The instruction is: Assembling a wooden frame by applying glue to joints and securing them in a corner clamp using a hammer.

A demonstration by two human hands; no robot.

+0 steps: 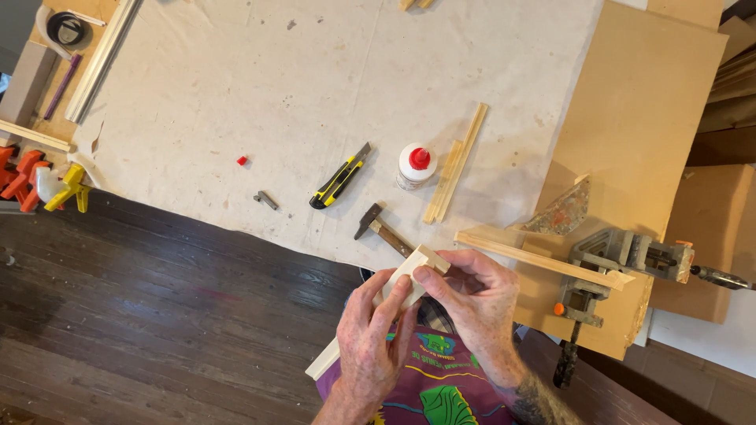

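Observation:
My left hand [372, 338] and my right hand [475, 293] both grip a pale wooden moulding strip [409, 275] held close to my body, slanting from lower left to upper right. Its mitred end sits under my right thumb and fingers. Just beyond it on the bench lies a hammer [378, 228] with a wooden handle. A glue bottle [415, 164] with a red cap stands further out, next to a yellow and black utility knife [339, 179].
Thin wooden strips [455, 165] lie right of the glue. A metal corner clamp [622, 256] holds a moulding length [543, 261] on a brown board [646, 118]. Orange and yellow clamps [43, 182] sit at far left. A small red cap [242, 160] lies on the pale bench cover [236, 79].

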